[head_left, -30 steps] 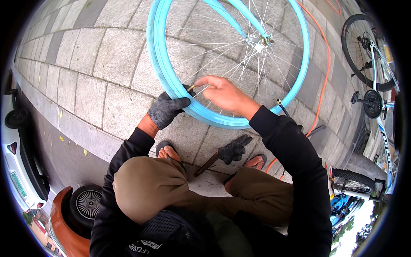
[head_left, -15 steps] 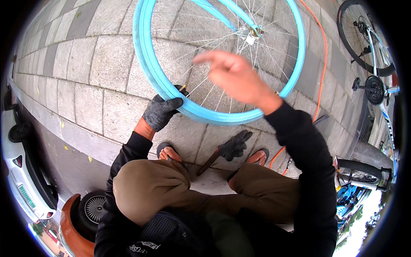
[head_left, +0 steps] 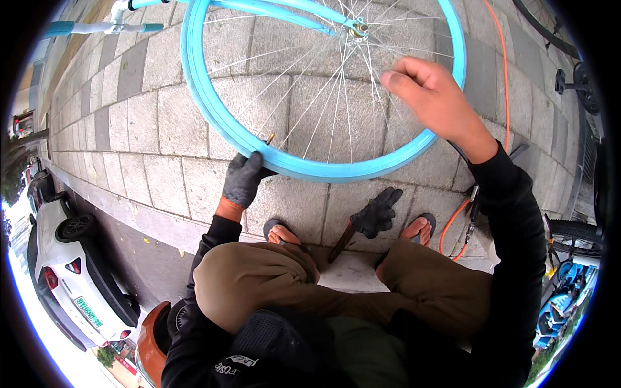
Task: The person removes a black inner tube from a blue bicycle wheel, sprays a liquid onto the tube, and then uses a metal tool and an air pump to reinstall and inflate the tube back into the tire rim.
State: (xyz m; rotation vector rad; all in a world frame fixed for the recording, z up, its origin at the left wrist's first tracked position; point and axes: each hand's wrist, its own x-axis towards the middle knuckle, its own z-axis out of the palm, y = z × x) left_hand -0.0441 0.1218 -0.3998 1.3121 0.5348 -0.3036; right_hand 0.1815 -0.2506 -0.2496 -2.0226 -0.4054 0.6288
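Note:
A light-blue bicycle wheel [head_left: 323,172] stands in front of me, joined to a light-blue fork [head_left: 304,24] at its hub [head_left: 358,32]. My left hand [head_left: 243,181], in a dark grey glove, grips the lower left of the wheel, thumb on the near side. Just beside that thumb a brass-coloured valve [head_left: 270,138] sticks inward from the rim. Bare and curled, my right hand [head_left: 441,100] is over the spokes at the right; whether its fingertips hold anything small is hidden.
Between my feet another dark glove [head_left: 377,213] lies against a brown bar [head_left: 341,242]. An orange hose [head_left: 505,77] runs down the right side to a black fitting [head_left: 474,213]. Parked cars, one white [head_left: 84,271], stand at the left; other bicycles [head_left: 572,236] are at the right.
My right hand has moved right across the spokes, and its pointing finger has curled in. My left hand still grips the wheel. The view has shifted, showing more at the left.

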